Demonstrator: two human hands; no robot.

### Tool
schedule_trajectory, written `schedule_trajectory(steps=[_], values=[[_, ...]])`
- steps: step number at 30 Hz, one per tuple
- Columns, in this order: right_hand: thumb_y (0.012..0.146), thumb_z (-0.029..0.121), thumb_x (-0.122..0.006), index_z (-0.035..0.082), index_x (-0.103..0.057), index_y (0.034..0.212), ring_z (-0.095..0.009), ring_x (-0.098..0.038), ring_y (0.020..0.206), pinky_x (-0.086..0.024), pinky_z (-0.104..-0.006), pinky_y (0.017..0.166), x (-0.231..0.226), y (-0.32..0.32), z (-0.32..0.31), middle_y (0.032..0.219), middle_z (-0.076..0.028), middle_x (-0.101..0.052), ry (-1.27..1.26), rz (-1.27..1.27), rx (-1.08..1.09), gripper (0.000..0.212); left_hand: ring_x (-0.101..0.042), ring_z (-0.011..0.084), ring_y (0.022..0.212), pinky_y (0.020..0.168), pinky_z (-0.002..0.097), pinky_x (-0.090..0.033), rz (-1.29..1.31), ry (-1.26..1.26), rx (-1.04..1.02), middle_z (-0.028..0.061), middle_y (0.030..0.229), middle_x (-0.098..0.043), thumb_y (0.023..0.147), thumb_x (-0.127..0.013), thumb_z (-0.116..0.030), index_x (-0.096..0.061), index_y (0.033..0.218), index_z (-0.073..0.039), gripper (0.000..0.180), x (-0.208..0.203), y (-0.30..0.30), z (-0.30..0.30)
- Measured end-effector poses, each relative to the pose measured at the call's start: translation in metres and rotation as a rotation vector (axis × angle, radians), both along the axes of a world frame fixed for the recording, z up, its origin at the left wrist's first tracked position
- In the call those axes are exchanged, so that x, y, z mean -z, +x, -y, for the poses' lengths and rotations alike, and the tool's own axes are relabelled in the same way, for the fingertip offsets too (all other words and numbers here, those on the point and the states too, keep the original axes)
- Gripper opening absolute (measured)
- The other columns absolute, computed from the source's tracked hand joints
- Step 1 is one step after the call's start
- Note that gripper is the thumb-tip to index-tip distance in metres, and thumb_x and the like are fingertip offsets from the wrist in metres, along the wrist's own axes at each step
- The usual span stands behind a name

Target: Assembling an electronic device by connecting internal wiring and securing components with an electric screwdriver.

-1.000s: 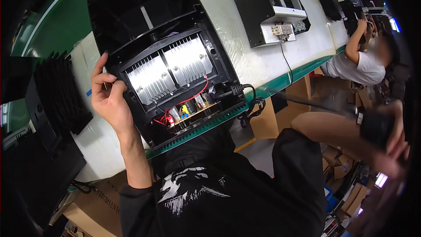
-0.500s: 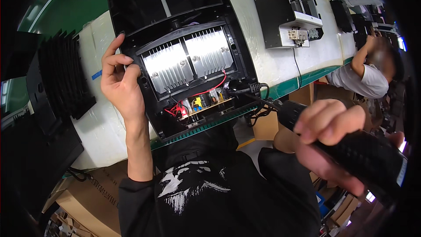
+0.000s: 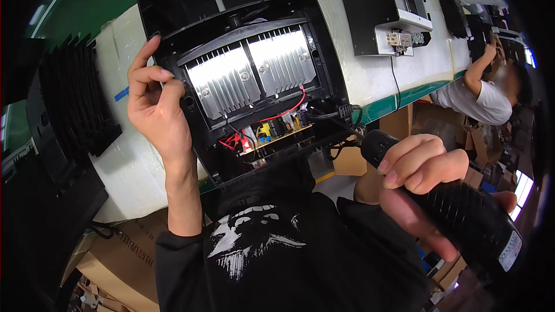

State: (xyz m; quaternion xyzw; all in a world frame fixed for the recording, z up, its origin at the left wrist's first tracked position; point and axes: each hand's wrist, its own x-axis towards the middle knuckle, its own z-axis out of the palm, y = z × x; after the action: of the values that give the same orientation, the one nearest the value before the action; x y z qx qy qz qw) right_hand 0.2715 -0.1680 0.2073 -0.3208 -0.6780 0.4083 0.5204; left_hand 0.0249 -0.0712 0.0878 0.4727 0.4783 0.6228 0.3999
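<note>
A black plastic housing (image 3: 325,72) lies at the bench's near edge with its inside showing. Two silver finned heat sinks (image 3: 225,84) are fixed in it, and below them a circuit board (image 3: 272,138) with red wires. My left hand (image 3: 159,110) grips the housing's left edge, thumb and bent fingers against it, index finger stretched up along the side. In my right hand (image 3: 419,164) is a black power screwdriver (image 3: 462,214), fingers wrapped round its body. Its bit points at the housing's lower right corner, beside a black cable (image 3: 324,114); where the tip ends is hard to see.
A black and white boxy machine (image 3: 381,14) with a cord stands on the white bench top (image 3: 347,81) to the right. Black panels (image 3: 81,98) are stacked at the left. Cardboard boxes (image 3: 121,260) sit below the bench. Another person (image 3: 477,92) works farther right.
The screwdriver has turned slightly in my right hand, so a white label on its rear end shows more. My left hand keeps its place on the housing. The whole view has shifted a little.
</note>
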Motion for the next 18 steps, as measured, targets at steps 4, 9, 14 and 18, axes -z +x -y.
schedule_trajectory(steps=[4, 9, 14, 18], values=[[0.073, 0.067, -0.054, 0.02, -0.036, 0.125, -0.018, -0.049, 0.049, -0.044, -0.0279, 0.04, 0.01, -0.005, -0.013, 0.073, -0.01, -0.05, -0.029, 0.042, -0.018, 0.072, -0.042, 0.0028, 0.067, 0.06, 0.0164, -0.034, 0.017, 0.009, -0.009, 0.0122, 0.12, -0.054, 0.065, -0.046, 0.013, -0.05, 0.072, -0.005, 0.02, 0.001, 0.005, -0.002], [0.073, 0.067, -0.054, 0.023, -0.033, 0.129, -0.018, -0.049, 0.048, -0.044, -0.0283, 0.039, 0.013, 0.018, -0.012, 0.073, -0.01, -0.05, -0.056, 0.09, -0.049, 0.074, -0.044, 0.0036, 0.07, 0.063, 0.0167, -0.035, 0.004, -0.02, 0.02, 0.0123, 0.12, -0.053, 0.064, -0.046, 0.014, -0.05, 0.072, -0.005, 0.02, 0.0, 0.001, 0.0], [0.073, 0.068, -0.054, 0.027, -0.03, 0.133, -0.018, -0.049, 0.048, -0.043, -0.0287, 0.039, 0.018, 0.021, -0.015, 0.073, -0.01, -0.05, -0.069, 0.141, -0.092, 0.077, -0.044, 0.0044, 0.073, 0.067, 0.0175, -0.036, -0.011, 0.013, -0.013, 0.0123, 0.12, -0.054, 0.064, -0.047, 0.013, -0.05, 0.072, -0.005, 0.02, 0.0, 0.004, -0.002], [0.073, 0.068, -0.053, 0.03, -0.027, 0.137, -0.018, -0.049, 0.047, -0.043, -0.029, 0.038, 0.017, 0.025, -0.017, 0.072, -0.01, -0.051, -0.059, 0.184, -0.129, 0.079, -0.045, 0.0052, 0.075, 0.068, 0.0181, -0.036, -0.011, 0.0, 0.013, 0.0126, 0.119, -0.054, 0.064, -0.047, 0.013, -0.05, 0.072, -0.005, 0.02, -0.001, 0.002, -0.001]])
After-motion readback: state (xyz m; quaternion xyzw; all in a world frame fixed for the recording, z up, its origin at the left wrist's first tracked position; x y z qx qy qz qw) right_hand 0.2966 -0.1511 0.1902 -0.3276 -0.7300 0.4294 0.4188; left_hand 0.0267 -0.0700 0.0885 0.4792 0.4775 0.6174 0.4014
